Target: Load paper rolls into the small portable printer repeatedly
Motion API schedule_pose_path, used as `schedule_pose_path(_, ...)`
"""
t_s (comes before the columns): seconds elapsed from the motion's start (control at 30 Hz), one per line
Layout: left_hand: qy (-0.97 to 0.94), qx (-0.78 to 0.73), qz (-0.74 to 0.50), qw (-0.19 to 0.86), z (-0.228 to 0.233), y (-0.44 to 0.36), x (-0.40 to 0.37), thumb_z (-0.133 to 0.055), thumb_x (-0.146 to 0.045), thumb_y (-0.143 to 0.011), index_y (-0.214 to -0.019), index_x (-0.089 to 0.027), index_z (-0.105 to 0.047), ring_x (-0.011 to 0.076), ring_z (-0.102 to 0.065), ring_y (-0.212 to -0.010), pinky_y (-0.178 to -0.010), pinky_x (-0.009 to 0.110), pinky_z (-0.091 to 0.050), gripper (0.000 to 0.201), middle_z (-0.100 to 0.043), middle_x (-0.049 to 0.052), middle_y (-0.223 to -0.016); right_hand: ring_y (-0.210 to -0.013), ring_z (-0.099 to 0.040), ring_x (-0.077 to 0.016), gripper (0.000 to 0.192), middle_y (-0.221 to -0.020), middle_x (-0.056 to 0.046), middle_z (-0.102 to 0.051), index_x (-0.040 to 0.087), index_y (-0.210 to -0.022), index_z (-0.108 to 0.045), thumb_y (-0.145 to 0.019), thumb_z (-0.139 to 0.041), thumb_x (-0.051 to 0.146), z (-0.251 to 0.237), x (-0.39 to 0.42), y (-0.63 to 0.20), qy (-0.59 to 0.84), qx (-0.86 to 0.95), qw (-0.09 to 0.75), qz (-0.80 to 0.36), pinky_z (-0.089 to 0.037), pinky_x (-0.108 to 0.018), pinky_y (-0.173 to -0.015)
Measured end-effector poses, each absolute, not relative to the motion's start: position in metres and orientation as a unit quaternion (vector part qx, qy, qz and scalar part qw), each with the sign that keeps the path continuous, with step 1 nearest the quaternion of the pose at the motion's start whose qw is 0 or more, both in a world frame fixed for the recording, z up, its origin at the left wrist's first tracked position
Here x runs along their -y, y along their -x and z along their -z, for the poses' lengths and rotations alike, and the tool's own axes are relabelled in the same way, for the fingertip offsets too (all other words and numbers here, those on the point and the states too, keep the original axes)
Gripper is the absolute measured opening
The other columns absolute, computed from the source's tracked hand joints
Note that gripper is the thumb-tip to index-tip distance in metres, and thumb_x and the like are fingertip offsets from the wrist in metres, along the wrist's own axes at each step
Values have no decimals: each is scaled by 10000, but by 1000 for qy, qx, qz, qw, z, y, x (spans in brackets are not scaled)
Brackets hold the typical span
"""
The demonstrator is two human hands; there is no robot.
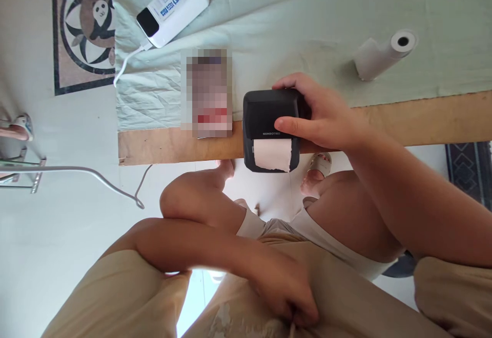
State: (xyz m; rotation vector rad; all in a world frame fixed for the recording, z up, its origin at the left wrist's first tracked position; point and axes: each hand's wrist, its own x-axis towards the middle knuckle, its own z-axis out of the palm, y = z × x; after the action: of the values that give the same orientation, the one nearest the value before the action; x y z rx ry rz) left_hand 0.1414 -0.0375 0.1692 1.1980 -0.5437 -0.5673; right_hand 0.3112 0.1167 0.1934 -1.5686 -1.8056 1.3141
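Black plastic mini printer overhangs the wooden table edge, right hand clasping its top; a steady grip suits the paper strip, while left hand rests curled against the shirt.

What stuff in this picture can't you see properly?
- Head view: the flat thing beside the black printer is blurred into squares, so its face cannot be read.
- The right hand covers the printer's far side.
- The left hand lies curled against the shirt; what it pinches is hidden.
- The print on the white power bank is too small to read.
- The paper roll hides its own far end.
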Motion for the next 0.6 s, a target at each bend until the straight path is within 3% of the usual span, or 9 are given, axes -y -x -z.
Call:
schedule_pose_path(0.13, -524, 276, 384, 708, -188, -150, 21, -579, -132, -714, -610, -260, -465, 219, -583, -686, -677, 345, -466, 201, -599, 0, -667, -921, -624, -178, 683, -1080, -48, -648, 271, -1392, -603, -817, -752, 609, -194, -117, -311, 567, 644, 197, -475, -597, -350, -793)
schedule_pose_path(0.23, -504, 302, 420, 692, -189, -148, 20, -594, -123, -672, -624, -269, -477, 232, -620, -701, -672, 356, -496, 193, -620, 2, -688, -921, -628, -178, 693, -1083, -48, -636, 271, -1397, -589, -817, -751, 613, -194, -116, -310, 565, 639, 199, -483, -600, -355, -794)
schedule_pose_path(0.37, -618, 263, 284, 684, -180, -126, 35, -612, -170, -719, -799, -288, -359, 252, -629, -786, -647, 388, -452, 290, -612, -5, -798, -854, -609, -155, 674, -1032, -36, -633, 266, -1391, -573, -824, -745, 586, -197, -115, -310, 563, 628, 199, -498, -577, -326, -747)
schedule_pose_path(0.5, -749, 228, 149, 604, -176, -104, 47, -641, -224, -831, -973, -277, -528, 241, -675, -988, -664, 425, -422, 189, -765, -5, -1038, -845, -606, -151, 641, -1007, -31, -645, 263, -1364, -593, -825, -752, 572, -198, -116, -310, 561, 636, 206, -489, -568, -313, -741)
schedule_pose_path(0.6, -782, 208, 132, 573, -177, -103, 47, -733, -248, -783, -947, -252, -603, 253, -676, -1006, -646, 442, -417, 210, -779, 16, -1030, -853, -612, -157, 660, -1010, -35, -639, 263, -1366, -613, -810, -772, 583, -198, -117, -309, 570, 638, 201, -476, -575, -321, -748)
